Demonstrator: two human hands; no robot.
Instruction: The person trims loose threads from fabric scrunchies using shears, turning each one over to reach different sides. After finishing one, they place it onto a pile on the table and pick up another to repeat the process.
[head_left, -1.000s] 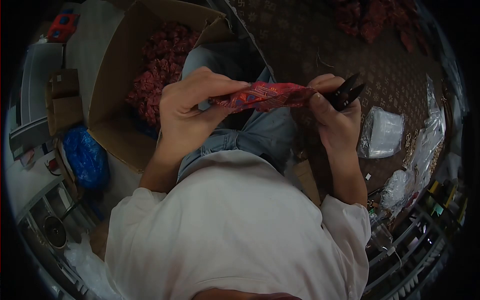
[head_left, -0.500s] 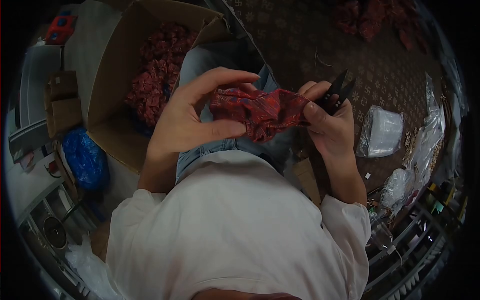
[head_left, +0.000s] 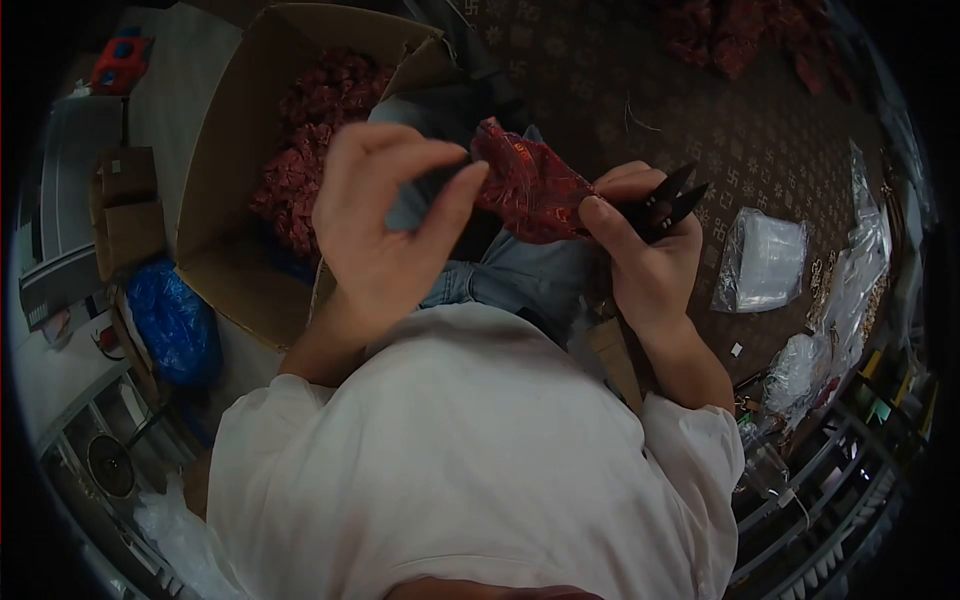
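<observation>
A crumpled piece of red patterned fabric (head_left: 535,190) is stretched out between my hands above my lap. My right hand (head_left: 650,235) pinches its right end between thumb and fingers. The same hand carries black thread snips (head_left: 665,205), blades pointing up and away from the fabric. My left hand (head_left: 385,205), slightly blurred, has its thumb and index finger closed at the fabric's left edge; its other fingers are curled. Exactly what lies between those fingertips is hard to see.
At the left, an open cardboard box (head_left: 225,180) holds a heap of red fabric pieces (head_left: 310,150). Beyond it lies a blue plastic bag (head_left: 172,320). Clear plastic bags (head_left: 765,262) lie on the patterned brown cloth (head_left: 590,90) to the right, with more red fabric (head_left: 735,40) at the far side.
My left hand has turned and shifted left, its grip narrowing from a wide curve to a fingertip hold. The fabric's left end now points upward. My right hand keeps the fabric and snips.
</observation>
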